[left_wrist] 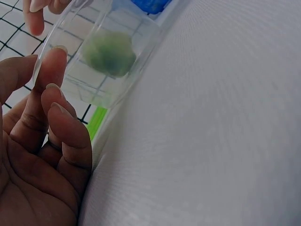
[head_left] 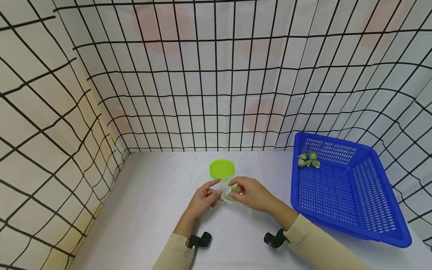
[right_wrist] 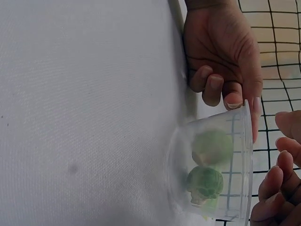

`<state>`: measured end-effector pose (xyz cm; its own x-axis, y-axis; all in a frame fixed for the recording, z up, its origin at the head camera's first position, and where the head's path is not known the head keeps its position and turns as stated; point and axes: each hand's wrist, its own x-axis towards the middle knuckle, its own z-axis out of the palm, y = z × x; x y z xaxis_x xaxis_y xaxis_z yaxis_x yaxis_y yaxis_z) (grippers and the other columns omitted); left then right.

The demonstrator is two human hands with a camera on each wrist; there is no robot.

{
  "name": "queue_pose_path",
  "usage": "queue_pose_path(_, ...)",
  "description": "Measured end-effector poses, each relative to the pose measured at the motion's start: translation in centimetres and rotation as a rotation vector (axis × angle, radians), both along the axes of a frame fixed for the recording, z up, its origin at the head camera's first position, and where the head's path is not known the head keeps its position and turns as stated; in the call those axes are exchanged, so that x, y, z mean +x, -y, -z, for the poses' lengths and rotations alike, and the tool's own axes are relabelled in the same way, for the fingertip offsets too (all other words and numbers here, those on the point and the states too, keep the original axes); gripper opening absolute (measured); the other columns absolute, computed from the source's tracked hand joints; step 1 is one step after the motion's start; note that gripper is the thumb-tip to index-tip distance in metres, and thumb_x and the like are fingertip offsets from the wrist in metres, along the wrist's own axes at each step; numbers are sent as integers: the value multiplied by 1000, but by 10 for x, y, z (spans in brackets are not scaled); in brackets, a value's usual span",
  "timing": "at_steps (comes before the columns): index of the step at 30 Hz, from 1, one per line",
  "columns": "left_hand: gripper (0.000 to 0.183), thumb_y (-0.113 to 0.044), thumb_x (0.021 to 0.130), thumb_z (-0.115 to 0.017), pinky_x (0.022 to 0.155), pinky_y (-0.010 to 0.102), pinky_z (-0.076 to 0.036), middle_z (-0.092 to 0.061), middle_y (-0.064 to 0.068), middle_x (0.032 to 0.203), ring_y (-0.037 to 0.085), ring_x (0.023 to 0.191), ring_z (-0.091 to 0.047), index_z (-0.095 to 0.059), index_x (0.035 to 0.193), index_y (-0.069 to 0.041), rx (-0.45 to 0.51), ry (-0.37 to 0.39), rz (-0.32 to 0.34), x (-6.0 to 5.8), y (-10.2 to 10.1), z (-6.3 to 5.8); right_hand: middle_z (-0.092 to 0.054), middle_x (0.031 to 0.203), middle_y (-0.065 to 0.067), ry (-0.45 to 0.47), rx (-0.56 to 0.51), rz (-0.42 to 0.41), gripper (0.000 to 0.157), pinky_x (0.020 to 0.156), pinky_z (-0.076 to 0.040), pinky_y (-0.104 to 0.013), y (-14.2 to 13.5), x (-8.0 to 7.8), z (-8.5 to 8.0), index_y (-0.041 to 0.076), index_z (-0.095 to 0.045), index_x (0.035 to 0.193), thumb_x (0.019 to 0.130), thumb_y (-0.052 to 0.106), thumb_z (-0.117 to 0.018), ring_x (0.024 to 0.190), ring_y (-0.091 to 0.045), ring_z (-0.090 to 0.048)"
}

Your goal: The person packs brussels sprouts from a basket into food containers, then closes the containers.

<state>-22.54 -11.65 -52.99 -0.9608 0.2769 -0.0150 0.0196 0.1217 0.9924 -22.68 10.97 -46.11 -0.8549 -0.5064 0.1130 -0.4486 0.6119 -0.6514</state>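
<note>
My left hand [head_left: 201, 199] pinches the rim of a clear plastic cup [head_left: 224, 185] at the middle of the table. Inside the cup lie two green Brussels sprouts [right_wrist: 205, 182], seen through its wall in the right wrist view; a blurred sprout [left_wrist: 110, 52] shows in the left wrist view. Over the cup's mouth hovers my right hand [head_left: 252, 194], thumb and fingers bent and apart. Its fingertips [right_wrist: 273, 179] show beside the rim with nothing between them. Just beyond the cup lies a bright green lid [head_left: 221, 168], flat on the table.
A large blue plastic basket [head_left: 327, 195] stands on the right, with several Brussels sprouts [head_left: 308, 159] in its far left corner. Black wire mesh [head_left: 216, 93] closes off the back and both sides. White cloth [head_left: 152, 210] covers the table.
</note>
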Motion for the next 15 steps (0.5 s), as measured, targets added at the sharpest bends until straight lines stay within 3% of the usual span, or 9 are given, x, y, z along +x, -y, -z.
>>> queue_pose_path(6,51,-26,100,-68,60,22,-48,-74,-1,81,9,61,-54,-54,148,-17,-8,-3,1,0,0,0,-54,77,8,18,-4,12,31,60,-44,-23,-2,2,-3,10,-69,119,92,22,-77,67,-7,-49)
queue_pose_path(15,52,-28,100,-68,58,22,-46,-74,-5,80,8,61,-54,-53,149,-16,-13,-2,6,-1,0,1,-52,77,7,8,-28,59,30,58,-43,-23,-13,5,-22,14,-69,119,92,22,-78,67,-10,-49)
